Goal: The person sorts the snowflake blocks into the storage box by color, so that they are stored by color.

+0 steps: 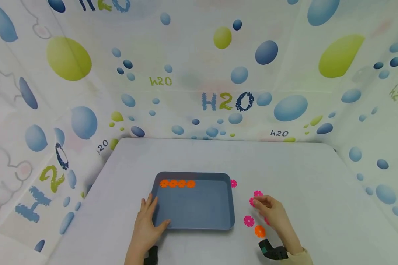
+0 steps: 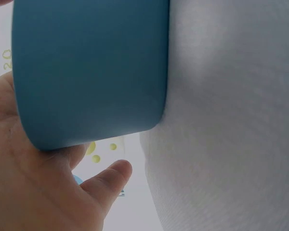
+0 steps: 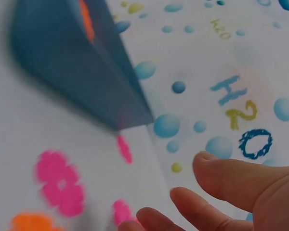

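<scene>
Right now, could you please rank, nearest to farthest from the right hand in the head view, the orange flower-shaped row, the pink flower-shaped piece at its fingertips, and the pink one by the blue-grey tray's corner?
1. Fingertip piece, partly hidden by the hand.
2. Corner piece, right of the tray.
3. Orange row, inside the tray.

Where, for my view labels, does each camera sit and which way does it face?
Head: on the head, facing forward and down at the tray, pink flower pieces and backdrop; left hand and right hand show.
Left wrist: on that wrist, facing the tray close up; left hand partly shows.
Right wrist: likewise, facing tray, pieces and backdrop; right hand partly shows.
Head and right wrist share H2O lettering.
</scene>
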### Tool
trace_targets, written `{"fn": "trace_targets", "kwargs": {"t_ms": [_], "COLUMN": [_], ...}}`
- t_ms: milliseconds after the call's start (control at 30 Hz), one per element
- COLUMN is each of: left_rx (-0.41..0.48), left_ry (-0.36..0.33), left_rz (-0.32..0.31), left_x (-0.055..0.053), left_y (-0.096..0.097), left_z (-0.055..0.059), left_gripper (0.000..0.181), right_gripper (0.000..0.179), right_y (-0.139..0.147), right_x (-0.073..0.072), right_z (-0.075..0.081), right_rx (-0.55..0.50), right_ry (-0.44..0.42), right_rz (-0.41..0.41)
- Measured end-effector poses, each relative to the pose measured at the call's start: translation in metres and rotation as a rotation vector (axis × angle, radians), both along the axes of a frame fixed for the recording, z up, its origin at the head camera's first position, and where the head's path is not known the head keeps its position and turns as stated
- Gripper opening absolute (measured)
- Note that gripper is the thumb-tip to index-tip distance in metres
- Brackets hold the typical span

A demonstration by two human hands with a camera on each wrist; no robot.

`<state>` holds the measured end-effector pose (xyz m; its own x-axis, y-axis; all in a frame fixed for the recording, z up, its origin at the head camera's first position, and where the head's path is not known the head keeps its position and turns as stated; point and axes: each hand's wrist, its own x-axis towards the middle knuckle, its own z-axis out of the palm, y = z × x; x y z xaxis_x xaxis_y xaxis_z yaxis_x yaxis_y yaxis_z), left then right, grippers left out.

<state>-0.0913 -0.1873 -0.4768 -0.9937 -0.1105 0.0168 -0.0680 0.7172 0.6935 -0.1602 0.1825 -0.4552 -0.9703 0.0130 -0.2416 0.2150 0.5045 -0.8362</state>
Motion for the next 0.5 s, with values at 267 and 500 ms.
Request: {"fn": "trace_targets", "kwargs": {"t_ms": [267, 500], "left_rx": [0.012, 0.018], "left_ry": [-0.022, -0.046], "left_rz": [0.011, 0.008], "left_x": [-0.002, -0.001], "left_y": [0.0, 0.0], "left_z": [0.001, 0.001], "left_gripper": [0.085, 0.085], "right_gripper": [0.045, 0.055], "right_y": [0.007, 0.002], "right_x": [0.027, 0.04], "right_z": [-0.016, -0.019], "right_rx": [0.126, 0.243], "right_ry": [-0.009, 0.005], "right_rz": [0.059, 0.109]}}
